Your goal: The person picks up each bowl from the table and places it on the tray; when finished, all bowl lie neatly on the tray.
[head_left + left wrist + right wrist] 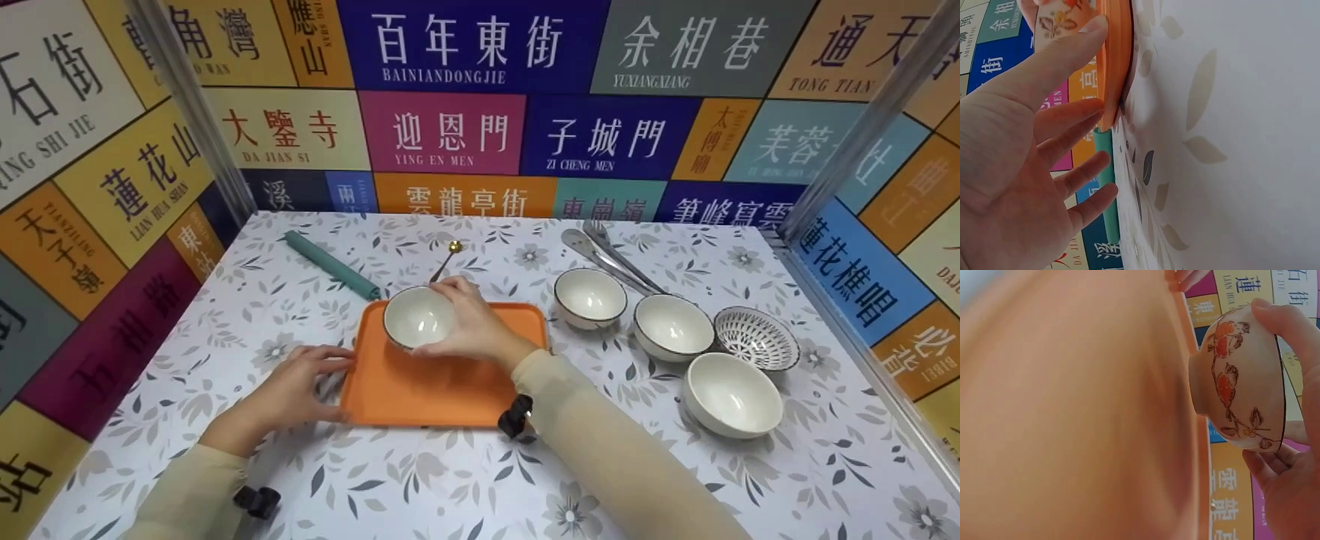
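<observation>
My right hand (476, 322) holds a small white bowl (417, 318) by its dark rim, thumb on the near side and fingers on the far side. The bowl is upright over the left part of an orange tray (450, 390); whether its foot touches the tray I cannot tell. Red birds on a branch decorate the outside of the bowl (1241, 382) in the right wrist view. At the tray's left edge, my left hand (300, 386) touches the rim with thumb and fingertips. Its fingers are spread and loosely bent in the left wrist view.
Right of the tray stand several bowls, among them a plain white bowl (733, 397) and a patterned bowl (757, 337). Metal cutlery (611, 255) lies behind them. A green rolled cloth or mat (330, 264) and a thin gold-tipped spoon (447, 261) lie behind the tray.
</observation>
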Motion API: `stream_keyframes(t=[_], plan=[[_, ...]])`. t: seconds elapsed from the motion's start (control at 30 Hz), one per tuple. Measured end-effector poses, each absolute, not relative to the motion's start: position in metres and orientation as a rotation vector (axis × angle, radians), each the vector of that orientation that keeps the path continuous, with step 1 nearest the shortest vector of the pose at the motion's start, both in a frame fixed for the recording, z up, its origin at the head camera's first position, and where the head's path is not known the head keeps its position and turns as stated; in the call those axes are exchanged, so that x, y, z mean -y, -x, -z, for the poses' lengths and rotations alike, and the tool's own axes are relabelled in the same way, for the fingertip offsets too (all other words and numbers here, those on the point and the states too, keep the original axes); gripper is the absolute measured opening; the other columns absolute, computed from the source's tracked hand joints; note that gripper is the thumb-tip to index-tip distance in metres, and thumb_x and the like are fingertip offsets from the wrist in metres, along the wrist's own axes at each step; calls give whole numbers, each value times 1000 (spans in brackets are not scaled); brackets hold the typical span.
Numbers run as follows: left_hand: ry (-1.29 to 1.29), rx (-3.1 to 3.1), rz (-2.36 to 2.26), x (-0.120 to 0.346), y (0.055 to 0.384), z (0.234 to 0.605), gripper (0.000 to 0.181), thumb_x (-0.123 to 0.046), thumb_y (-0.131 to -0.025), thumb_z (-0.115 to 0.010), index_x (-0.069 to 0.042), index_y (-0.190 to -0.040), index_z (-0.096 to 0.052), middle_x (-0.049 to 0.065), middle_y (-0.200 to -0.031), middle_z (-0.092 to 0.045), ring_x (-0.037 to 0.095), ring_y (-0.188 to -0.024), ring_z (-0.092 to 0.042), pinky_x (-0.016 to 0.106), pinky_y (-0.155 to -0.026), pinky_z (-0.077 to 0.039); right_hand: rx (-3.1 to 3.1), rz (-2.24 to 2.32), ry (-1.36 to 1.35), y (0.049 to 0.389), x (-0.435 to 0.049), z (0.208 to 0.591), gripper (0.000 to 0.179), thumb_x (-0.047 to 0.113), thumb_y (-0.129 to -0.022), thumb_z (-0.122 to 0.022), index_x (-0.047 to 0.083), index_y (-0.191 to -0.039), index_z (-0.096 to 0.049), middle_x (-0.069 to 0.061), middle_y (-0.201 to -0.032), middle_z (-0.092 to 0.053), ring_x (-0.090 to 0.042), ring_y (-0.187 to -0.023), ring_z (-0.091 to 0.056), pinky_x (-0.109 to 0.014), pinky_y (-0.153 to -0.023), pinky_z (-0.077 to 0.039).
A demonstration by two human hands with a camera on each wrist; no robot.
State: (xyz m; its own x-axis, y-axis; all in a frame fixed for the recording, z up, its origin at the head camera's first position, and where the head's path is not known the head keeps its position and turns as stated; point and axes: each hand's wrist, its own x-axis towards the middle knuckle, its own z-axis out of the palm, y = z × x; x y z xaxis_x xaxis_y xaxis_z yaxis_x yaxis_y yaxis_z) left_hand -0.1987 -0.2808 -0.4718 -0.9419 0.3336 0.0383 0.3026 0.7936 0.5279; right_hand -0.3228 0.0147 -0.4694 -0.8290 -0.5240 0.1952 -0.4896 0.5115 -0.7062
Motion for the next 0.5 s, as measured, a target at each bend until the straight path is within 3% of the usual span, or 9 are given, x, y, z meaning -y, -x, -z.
stream_keyframes(t=[0.5], plan=[[-470,-2923,-816,281,199,471,77,-31,-69,-97,-9,-136,-68,5,-146,-59,34,-136,-45,63,-111,-39,-2696,1222,875,344,43,474,112,49,-59,-99,7,-151,-50,-8,-149,-43,-25,-139,-43,-41,-117,-43]])
